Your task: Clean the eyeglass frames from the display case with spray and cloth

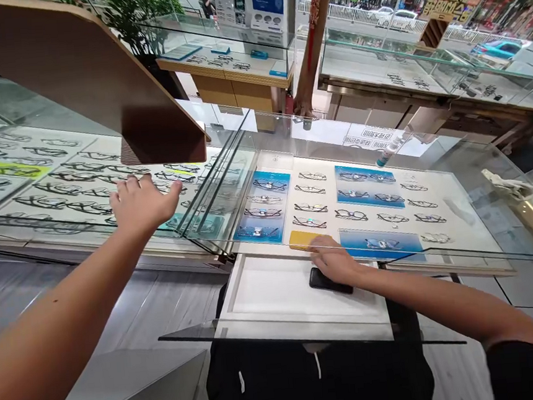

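Observation:
My left hand [143, 203] has its fingers spread over the glass top of the left display case [157, 233], just below the base of a brown wooden stand [162, 131]. It holds nothing. My right hand [333, 259] is at the front of the right display case, its fingers curled on the right end of a flat yellow card [300, 240]. The fingertips are partly hidden. A black phone [324, 281] lies under that hand in a white pulled-out drawer [265, 287]. Rows of eyeglasses [311, 207] stand behind the card, some on blue cards [281, 180].
A glass pane [306, 332] with a dark edge spans the front of the drawer, near my lap. Upright glass panes [217, 173] part the two cases. More glass cases [232, 72] stand at the back, beside a wooden post [312, 53]. A street shows beyond.

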### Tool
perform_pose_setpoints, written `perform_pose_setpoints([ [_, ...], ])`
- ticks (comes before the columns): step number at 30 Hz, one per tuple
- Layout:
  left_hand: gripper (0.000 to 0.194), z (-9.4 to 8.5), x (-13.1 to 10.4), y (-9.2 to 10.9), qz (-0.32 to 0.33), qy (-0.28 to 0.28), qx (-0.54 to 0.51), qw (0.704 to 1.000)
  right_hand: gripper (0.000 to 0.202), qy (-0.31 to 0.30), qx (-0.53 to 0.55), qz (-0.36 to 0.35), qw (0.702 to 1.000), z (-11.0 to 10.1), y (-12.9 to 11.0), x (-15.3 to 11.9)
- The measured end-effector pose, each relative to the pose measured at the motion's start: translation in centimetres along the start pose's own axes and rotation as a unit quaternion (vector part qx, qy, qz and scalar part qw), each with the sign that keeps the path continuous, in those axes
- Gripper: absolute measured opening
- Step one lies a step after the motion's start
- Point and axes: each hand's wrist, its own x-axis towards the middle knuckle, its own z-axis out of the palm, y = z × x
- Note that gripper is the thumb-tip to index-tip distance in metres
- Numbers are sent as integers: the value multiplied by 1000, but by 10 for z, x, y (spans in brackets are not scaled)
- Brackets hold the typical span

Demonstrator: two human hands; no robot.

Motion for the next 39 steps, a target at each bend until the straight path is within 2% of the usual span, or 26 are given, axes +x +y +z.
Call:
perform_pose_setpoints([
  [1, 95, 0, 0, 0, 0, 2, -1, 1000, 20, 32, -35, -10, 999, 13, 13, 16],
  [3, 96, -1, -1, 0, -2, 3, -4, 1000, 18, 88, -80, 13, 993, 25, 36, 45],
  [6, 96, -3, -4, 2, -3, 4, -7, 1000, 28, 122, -101, 34, 987, 24, 62, 80],
  [10, 94, -4, -5, 3, -4, 1, -15, 1000, 42, 108, -127, 32, 985, 18, 86, 108],
  [14, 93, -4, -6, 2, -8, -2, -22, 1000, 46, 65, -158, 21, 985, 16, 100, 119],
  [20, 96, -6, -6, 3, -16, -13, -24, 999, 50, 17, -197, 14, 980, 15, 102, 126],
  [26, 98, -6, -5, 2, -16, -17, -22, 999, 35, 27, -212, 26, 977, 22, 99, 132],
  [34, 95, -2, -4, 0, -12, -5, -28, 1000, 38, 48, -216, 61, 973, 27, 96, 135],
  [39, 96, 0, -2, 0, -9, 1, -33, 999, 39, 56, -205, 81, 974, 26, 86, 135],
])
